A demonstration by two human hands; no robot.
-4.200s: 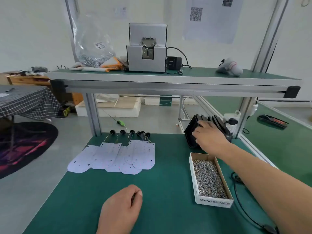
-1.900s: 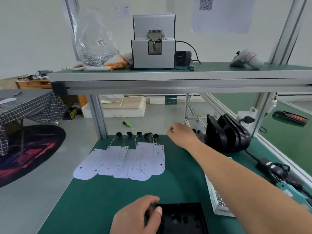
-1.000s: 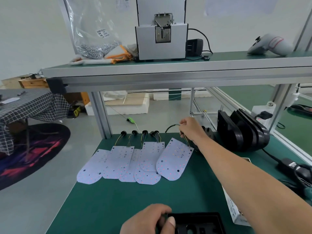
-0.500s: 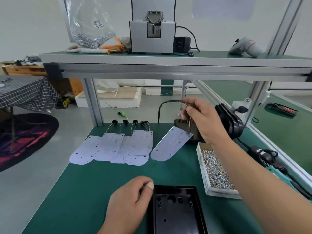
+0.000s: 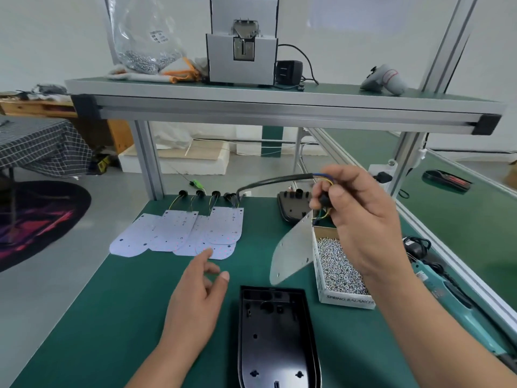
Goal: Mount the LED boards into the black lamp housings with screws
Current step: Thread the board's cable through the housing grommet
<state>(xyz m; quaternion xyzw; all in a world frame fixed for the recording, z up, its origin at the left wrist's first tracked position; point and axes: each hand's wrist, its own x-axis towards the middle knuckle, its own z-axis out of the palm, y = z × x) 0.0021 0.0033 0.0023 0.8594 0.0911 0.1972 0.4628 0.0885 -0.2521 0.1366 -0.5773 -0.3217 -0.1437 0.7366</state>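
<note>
The green worktop (image 5: 112, 317) lies open left of the black plastic lamp housing (image 5: 275, 340); a white cardboard screw box (image 5: 347, 296) crowds its right.

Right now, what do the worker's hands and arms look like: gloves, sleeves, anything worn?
Both are bare. The left hand and right hand wear no gloves, and no rings show. The left forearm and right forearm show no sleeve, watch or band as far as the frame reaches. Nails look short.

A small assembly workshop: a green-matted bench (image 5: 140, 303) framed in aluminium profile, a shelf (image 5: 279, 107) carrying a screw feeder (image 5: 242, 49), a box of loose screws (image 5: 340, 268), and LED boards (image 5: 179, 233) laid out in a row.
</note>
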